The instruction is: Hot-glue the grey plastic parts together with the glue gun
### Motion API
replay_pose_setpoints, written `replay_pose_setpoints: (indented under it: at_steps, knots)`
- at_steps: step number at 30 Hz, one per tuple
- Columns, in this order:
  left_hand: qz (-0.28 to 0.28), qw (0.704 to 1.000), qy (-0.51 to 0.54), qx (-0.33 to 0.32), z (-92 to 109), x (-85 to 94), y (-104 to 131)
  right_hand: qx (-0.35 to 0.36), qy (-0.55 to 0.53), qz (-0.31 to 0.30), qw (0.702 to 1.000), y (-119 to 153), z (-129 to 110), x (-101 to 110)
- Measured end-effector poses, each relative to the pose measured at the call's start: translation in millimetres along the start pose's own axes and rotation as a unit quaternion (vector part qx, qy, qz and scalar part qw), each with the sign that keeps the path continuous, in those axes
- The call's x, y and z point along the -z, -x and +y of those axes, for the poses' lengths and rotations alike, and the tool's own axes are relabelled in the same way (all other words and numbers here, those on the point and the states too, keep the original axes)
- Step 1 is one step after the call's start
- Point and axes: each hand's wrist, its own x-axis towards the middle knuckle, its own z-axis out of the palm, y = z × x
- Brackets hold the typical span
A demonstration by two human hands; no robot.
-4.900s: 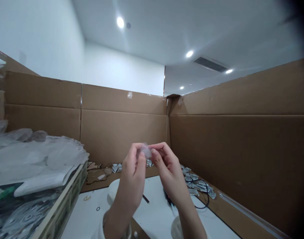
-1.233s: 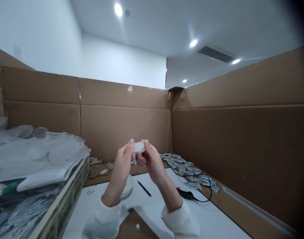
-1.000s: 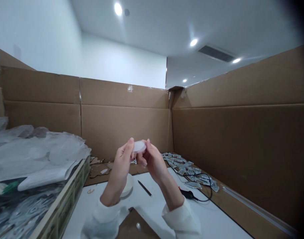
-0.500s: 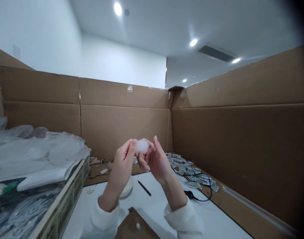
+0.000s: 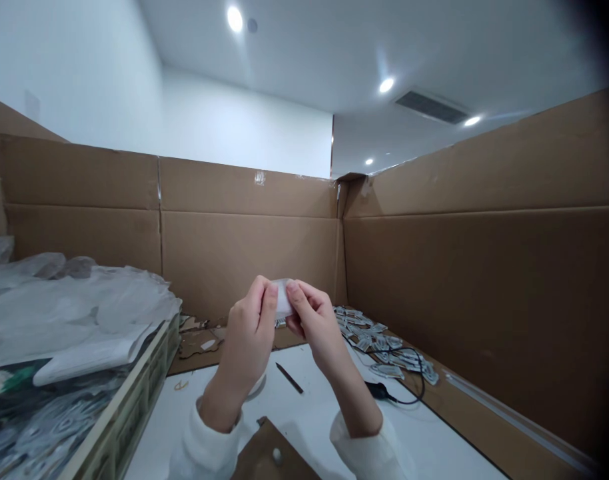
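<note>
Between my two hands, raised above the white tabletop (image 5: 309,380), is a small whitish, translucent piece (image 5: 283,303); I cannot make out its exact kind. My left hand (image 5: 252,323) pinches its left side with thumb and fingers. On the opposite side, my right hand (image 5: 314,323) has its thumb pressed on the piece and its fingers curled behind. Below the hands lies a dark pencil-like stick (image 5: 289,378). A round white object (image 5: 258,385) is mostly hidden behind my left wrist.
At left stands a plastic crate (image 5: 134,400) with clear plastic bags (image 5: 74,307) over it. Many small grey packets (image 5: 374,340) lie at right, beside a black cable (image 5: 407,402). A brown board (image 5: 274,447) sits in front. Cardboard walls (image 5: 249,247) enclose the back and right.
My right hand has closed from a loosely spread pose with the thumb up and now pinches the right side of the piece. My left hand keeps its hold.
</note>
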Motion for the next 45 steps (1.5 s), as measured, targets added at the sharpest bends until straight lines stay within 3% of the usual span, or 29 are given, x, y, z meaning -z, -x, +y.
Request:
replay_pose_setpoints:
  at_steps: [5, 10, 14, 19, 23, 26, 32, 38, 42, 43, 45]
  knots:
    - [0.054, 0.998, 0.024, 0.021, 1.0, -9.5, 0.1, 0.003, 0.010, 0.029, 1.000, 0.9, -0.2, -2.2]
    - [0.044, 0.999, -0.007, 0.006, -1.0, -13.9, 0.9, 0.021, 0.024, 0.074, 0.997, 2.6, 0.1, -4.7]
    - [0.058, 0.998, 0.025, 0.013, -3.2, -14.2, 1.8, 0.018, 0.022, 0.068, 0.997, 2.4, 1.3, -4.4]
    - [0.016, 0.993, 0.101, 0.064, -1.6, -11.0, 1.1, 0.022, 0.048, 0.074, 0.996, 2.5, 2.9, -4.3]
    - [-0.003, 0.991, 0.120, 0.052, 0.1, -11.1, 0.2, 0.028, 0.048, 0.082, 0.995, 3.1, 2.6, -5.1]
    - [0.000, 0.989, 0.137, 0.055, 1.9, -14.1, 0.0, 0.026, 0.021, 0.072, 0.997, 3.5, 1.3, -5.9]
    - [0.024, 0.963, 0.238, 0.123, 4.1, -14.1, 1.1, 0.007, -0.031, 0.035, 0.999, 3.6, 1.0, -6.6]
    - [-0.012, 0.962, 0.258, 0.086, -11.9, -12.0, -3.2, -0.031, -0.080, 0.009, 0.996, 2.3, 2.7, -1.9]
    - [0.071, 0.953, 0.256, 0.146, -21.6, -16.5, -8.7, -0.023, -0.086, 0.001, 0.996, 5.0, 0.6, -0.7]
    - [0.096, 0.951, 0.261, 0.135, -20.2, -16.5, -8.6, -0.015, -0.061, 0.005, 0.998, 5.8, 0.2, -1.2]
    - [0.142, 0.953, 0.262, 0.046, -13.7, -15.0, -5.9, 0.003, 0.003, 0.017, 1.000, 7.0, 0.0, -2.8]
